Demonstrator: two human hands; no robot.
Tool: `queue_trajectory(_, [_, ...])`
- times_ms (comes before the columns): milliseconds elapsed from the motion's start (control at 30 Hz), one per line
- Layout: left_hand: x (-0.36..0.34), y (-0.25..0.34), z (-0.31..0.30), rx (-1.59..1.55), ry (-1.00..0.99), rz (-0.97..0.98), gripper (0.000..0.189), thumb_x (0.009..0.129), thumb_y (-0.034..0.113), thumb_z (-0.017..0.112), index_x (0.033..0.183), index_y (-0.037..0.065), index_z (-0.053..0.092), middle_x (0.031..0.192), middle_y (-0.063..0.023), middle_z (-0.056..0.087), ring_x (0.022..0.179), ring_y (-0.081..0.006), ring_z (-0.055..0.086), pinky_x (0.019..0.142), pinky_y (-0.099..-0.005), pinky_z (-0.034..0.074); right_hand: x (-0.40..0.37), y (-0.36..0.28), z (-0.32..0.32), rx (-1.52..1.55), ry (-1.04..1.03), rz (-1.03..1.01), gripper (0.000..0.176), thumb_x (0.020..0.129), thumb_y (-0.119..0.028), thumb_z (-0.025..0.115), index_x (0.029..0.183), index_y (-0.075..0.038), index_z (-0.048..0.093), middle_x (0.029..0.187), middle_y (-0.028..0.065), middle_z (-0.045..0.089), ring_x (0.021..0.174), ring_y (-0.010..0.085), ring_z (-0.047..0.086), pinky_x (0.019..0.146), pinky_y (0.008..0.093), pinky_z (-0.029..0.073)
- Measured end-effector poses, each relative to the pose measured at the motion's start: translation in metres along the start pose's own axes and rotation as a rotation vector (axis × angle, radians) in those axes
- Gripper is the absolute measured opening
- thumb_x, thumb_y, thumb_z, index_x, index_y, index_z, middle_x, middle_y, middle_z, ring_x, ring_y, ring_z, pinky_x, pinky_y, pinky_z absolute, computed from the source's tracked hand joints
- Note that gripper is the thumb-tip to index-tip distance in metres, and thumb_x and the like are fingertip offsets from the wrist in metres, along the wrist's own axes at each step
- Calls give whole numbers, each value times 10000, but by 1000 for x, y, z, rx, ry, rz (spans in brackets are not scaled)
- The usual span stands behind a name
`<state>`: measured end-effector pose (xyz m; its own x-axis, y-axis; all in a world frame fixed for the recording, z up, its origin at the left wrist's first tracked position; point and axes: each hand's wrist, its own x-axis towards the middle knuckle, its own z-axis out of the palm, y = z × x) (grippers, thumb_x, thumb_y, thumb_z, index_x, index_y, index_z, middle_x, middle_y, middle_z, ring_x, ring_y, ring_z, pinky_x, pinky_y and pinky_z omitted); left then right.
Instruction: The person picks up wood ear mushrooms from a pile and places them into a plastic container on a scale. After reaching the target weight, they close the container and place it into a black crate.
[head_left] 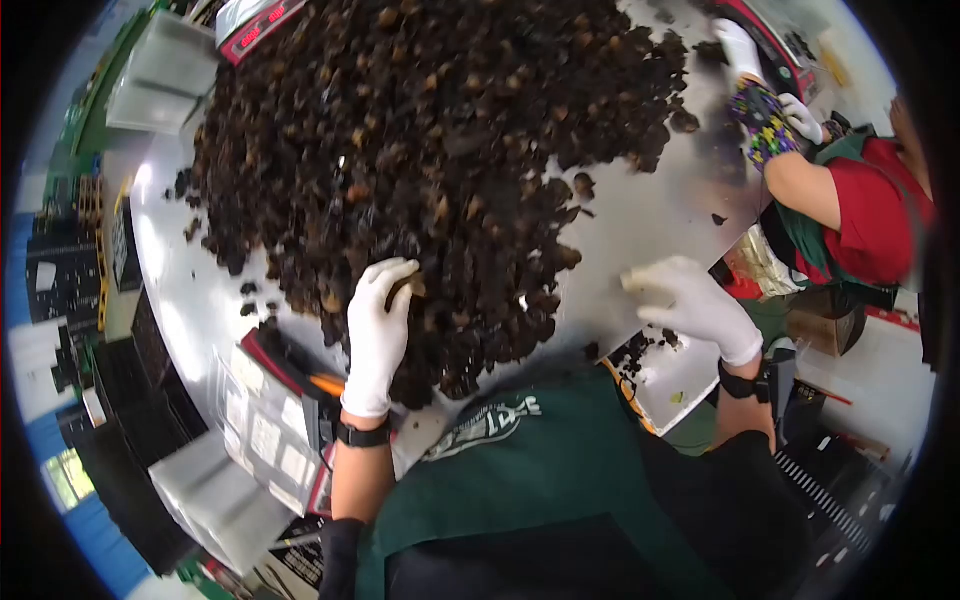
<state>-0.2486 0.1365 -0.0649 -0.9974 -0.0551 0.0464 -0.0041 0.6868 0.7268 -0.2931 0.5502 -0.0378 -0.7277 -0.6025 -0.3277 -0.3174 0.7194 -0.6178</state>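
A big heap of dark brown, crinkled pieces (430, 150), like dried fungus, covers much of a shiny metal table (610, 235). My left hand (380, 330), in a white glove, is at the heap's near edge, with thumb and fingers curled around a small lighter brown piece (418, 285). White-gloved too, my right hand (695, 305) hovers to the right of the heap near the table's edge, slightly blurred. Its thumb and fingers are apart, and nothing shows between them.
Below my right hand is a white tray (680, 390) with dark bits. A red-edged scale (262, 28) stands at upper left; clear plastic boxes (265, 435) are at lower left. A co-worker's gloved hands (740, 50) are at upper right.
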Motion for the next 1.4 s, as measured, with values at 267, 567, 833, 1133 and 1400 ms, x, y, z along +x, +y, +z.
queue_trajectory(267, [-74,25,-9,137,41,-93,593,878,-53,625,1448,28,482,1446,-175,530,1355,-324,504,1139,-384,396,128,-122,96,-12,173,-415,1001,698,-338,869,1559,-265,365,1623,194,269,1440,426,334,1114,584,375])
queue_trajectory(567, [-189,44,-59,273,454,-223,500,818,-137,596,1297,4,623,1342,-174,613,1272,-319,576,1093,-400,436,165,-140,161,-386,323,-643,702,792,-394,788,1433,-278,527,1398,52,520,1194,252,521,790,394,544])
queue_trajectory(833, [-286,-47,-124,774,688,-454,220,978,84,606,1167,13,692,1227,-160,652,1208,-330,574,1086,-454,408,188,-144,146,178,378,-590,253,766,-120,749,1009,-191,763,934,40,691,896,218,683,758,344,562])
queue_trajectory(1133, [-255,-43,-96,573,657,-400,154,982,154,606,1005,46,713,1116,-91,690,1109,-290,611,1090,-468,358,205,-172,73,1399,-350,-65,323,907,-120,691,1210,-9,686,1043,44,726,897,108,695,792,254,562])
queue_trajectory(1400, [-234,-25,-93,486,757,-324,88,897,127,679,939,63,722,1027,-77,702,1050,-271,607,1036,-420,389,220,-312,101,1074,-561,-387,272,907,-148,708,1128,10,718,980,49,729,838,92,668,722,237,541])
